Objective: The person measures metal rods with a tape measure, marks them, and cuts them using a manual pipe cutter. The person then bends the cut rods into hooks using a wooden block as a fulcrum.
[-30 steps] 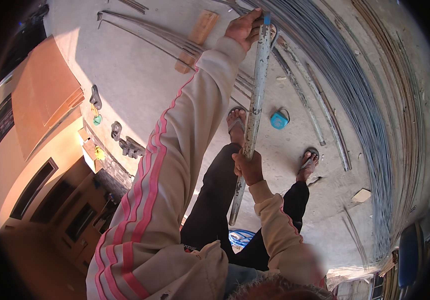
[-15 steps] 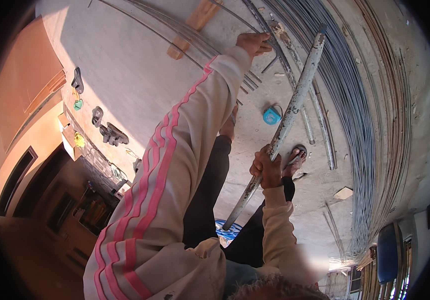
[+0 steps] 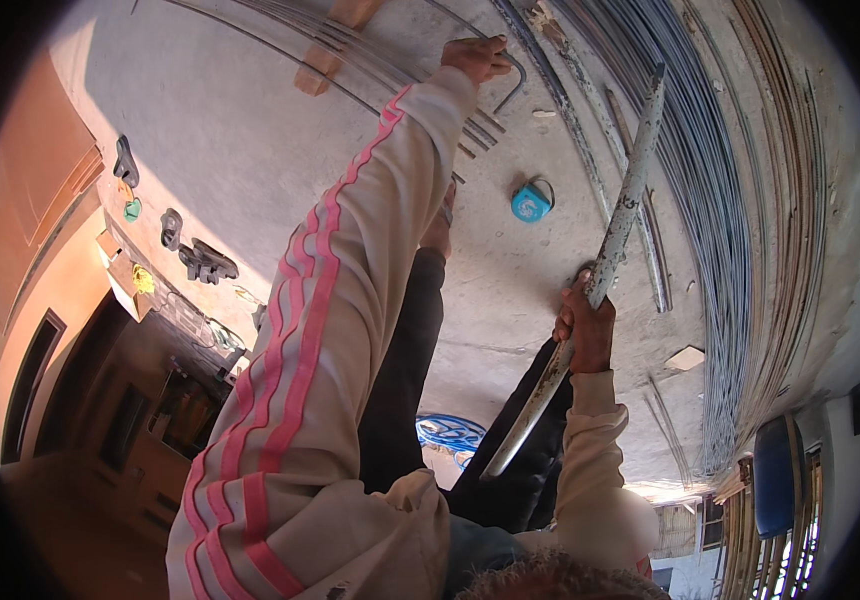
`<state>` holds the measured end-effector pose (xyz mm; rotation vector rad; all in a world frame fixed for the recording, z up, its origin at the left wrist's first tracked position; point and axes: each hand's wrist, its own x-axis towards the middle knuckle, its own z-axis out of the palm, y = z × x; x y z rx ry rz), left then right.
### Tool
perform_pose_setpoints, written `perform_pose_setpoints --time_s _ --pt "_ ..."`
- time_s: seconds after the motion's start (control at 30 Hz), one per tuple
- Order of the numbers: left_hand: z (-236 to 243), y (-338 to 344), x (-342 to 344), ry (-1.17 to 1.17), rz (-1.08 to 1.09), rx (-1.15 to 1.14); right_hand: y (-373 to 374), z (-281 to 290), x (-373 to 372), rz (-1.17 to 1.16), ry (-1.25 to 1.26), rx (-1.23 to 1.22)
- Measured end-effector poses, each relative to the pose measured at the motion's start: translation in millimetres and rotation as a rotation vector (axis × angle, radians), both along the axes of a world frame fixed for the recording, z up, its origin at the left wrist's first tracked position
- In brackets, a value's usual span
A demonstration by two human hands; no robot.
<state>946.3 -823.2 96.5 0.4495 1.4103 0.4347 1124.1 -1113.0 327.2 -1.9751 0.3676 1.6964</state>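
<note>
My left hand (image 3: 475,60) reaches far forward, its fingers closed on a thin metal rod with a bent, hooked end (image 3: 521,80). Closed round a long pipe (image 3: 634,185) with worn, flaking pale paint, my right hand (image 3: 586,325) holds it at a slant over my right leg. The pipe's far end passes above a bundle of grey rods, and its lower end hangs by my thigh. Between my hands, a blue tape measure (image 3: 530,203) lies on the concrete floor. Several straight rods (image 3: 390,75) lie beneath and left of my left hand.
A wooden block (image 3: 325,62) supports rods at the far left. Long bundled grey rods (image 3: 710,240) curve along the right, beside more pipes (image 3: 658,270). Blue coiled hose (image 3: 450,432) lies between my legs. Dark sandals (image 3: 207,263) and a brown panel (image 3: 35,190) are left.
My right hand has moved right with the pipe, and the pipe stands steeper. My left hand keeps hold of the bent rod. The whole view has shifted a little.
</note>
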Motion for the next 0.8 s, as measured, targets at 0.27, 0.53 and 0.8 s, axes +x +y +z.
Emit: perform_pose_setpoints --time_s 0.27,0.53,0.8 --pt "-8.2 -6.3 5.9 0.105 -0.097 0.124 15.4 -37.0 23.0 0.217 -0.100 0.098" --pt "110.8 -105.8 16.8 -0.157 -0.050 0.105 -37.4 -36.8 46.6 0.806 -0.505 0.207" --pt "157.9 -195.4 41.5 -0.290 0.445 -0.158 -144.4 8.7 31.7 0.791 0.008 0.260"
